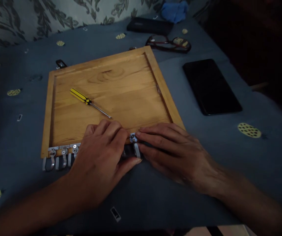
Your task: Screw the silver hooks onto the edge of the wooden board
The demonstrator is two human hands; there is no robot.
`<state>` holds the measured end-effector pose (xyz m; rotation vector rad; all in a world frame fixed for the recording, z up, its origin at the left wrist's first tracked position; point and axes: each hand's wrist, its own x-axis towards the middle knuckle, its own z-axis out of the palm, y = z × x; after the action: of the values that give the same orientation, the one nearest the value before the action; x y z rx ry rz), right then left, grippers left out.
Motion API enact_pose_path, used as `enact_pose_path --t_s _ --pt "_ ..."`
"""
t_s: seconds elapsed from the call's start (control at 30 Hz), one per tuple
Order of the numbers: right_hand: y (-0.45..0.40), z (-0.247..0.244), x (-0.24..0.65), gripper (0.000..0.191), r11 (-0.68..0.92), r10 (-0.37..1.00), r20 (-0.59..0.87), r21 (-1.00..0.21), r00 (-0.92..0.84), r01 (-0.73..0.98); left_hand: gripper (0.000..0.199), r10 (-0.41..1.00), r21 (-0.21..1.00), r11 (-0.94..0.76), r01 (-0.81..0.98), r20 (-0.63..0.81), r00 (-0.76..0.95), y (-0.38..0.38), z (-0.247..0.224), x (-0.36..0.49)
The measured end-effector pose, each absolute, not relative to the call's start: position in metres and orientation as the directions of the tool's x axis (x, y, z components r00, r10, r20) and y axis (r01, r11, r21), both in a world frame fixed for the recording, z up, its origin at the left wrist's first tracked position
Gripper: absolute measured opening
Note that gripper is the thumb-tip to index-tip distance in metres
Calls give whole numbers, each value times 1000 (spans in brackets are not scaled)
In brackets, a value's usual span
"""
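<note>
A shallow wooden tray-like panel with a raised rim (163, 88) lies on the table, its near edge lined with several metal hooks (64, 157). My left hand (101, 150) is curled over that near edge, its thumb against the bend of one metal hook (136, 149). From the other side, my right hand (177, 150) presses its closed fingertips against the same hook and its small plate. What lies under the left palm is hidden. A yellow-and-black screwdriver (80, 96) rests on the panel beyond my left hand, its tip towards me.
Right of the panel lies a black tablet or phone (212, 87). Behind are eyeglasses (168, 44), a dark case (149, 26) and a blue cloth (174, 11). A dark bracket (61, 64) sticks out from the panel's far edge. A pineapple-print cloth (266, 108) covers the table.
</note>
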<state>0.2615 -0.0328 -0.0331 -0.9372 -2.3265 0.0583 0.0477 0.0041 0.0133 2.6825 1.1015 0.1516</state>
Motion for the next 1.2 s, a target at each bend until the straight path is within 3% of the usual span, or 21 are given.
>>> enact_pose_path --t_s 0.23,0.43,0.53,0.6,0.73,0.83,1.2 --pt "-33 -31 261 16 734 657 511 -270 -554 623 29 707 219 -686 694 -26 707 2 13 49" --pt "-32 -26 259 17 736 656 514 -277 -553 617 42 776 437 -584 684 54 628 25 46 20" --pt "-32 -25 260 17 738 657 506 -282 -559 613 30 825 367 -561 742 174 538 50 58 4" --pt "-32 -25 260 17 743 651 513 -280 -560 607 33 838 283 -545 789 199 508 67 55 -3" --pt "-32 -29 261 17 751 639 527 -270 -560 602 41 805 139 -592 793 128 579 91 35 -13" --pt "-32 -31 261 20 751 639 524 -265 -563 605 47 752 140 -657 741 47 658 104 24 -20" --pt "-32 -30 262 21 767 617 533 -241 -579 595 25 725 38 -685 728 -64 686 119 34 -37"
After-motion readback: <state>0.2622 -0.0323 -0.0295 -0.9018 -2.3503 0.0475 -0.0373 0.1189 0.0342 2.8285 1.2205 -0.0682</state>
